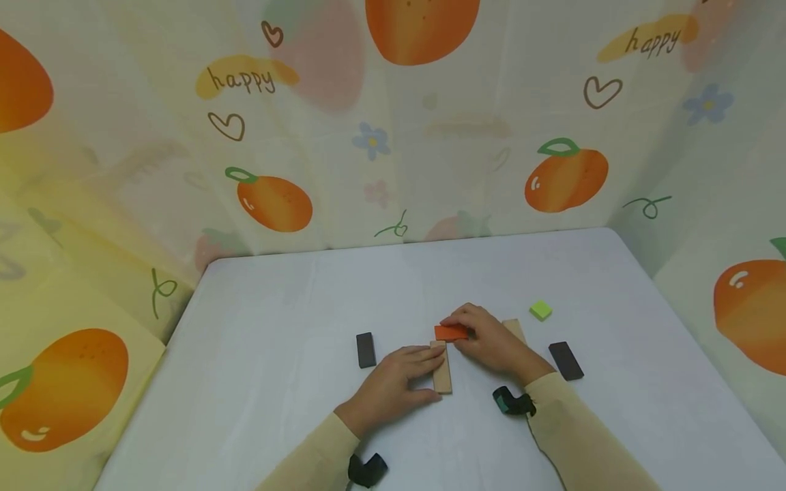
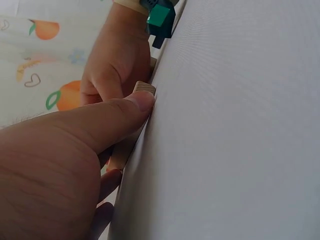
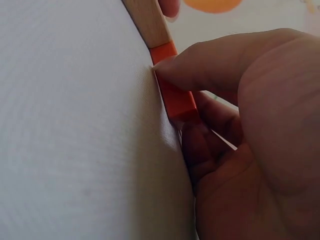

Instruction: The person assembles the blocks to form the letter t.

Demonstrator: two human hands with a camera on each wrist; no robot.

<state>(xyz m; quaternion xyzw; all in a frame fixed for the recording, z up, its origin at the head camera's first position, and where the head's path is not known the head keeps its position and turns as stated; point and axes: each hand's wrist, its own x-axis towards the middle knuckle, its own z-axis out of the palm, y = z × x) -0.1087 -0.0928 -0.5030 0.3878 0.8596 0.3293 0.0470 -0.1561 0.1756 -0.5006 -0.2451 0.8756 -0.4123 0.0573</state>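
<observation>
The right hand (image 1: 491,344) pinched an orange block (image 1: 451,332) between thumb and curled fingers, holding it at the far end of a plain wooden block (image 1: 441,375) that lay flat on the white table (image 1: 276,327). In the right wrist view the orange block (image 3: 175,97) sat edge to edge with the wooden block (image 3: 149,22); the two appeared to touch, though the thumb covered part of the joint. The left hand (image 1: 393,385) rested on the wooden block, fingers laid along its left side and the thumb pressed to its end, as the left wrist view showed at the block's corner (image 2: 145,89).

A second wooden block (image 1: 514,329) lay just beyond the right hand, partly hidden by it. One black block (image 1: 366,350) lay to the left of the left hand, another black block (image 1: 565,361) to the right of the right wrist. A small green cube (image 1: 541,310) sat farther right and far, well apart from the hands.
</observation>
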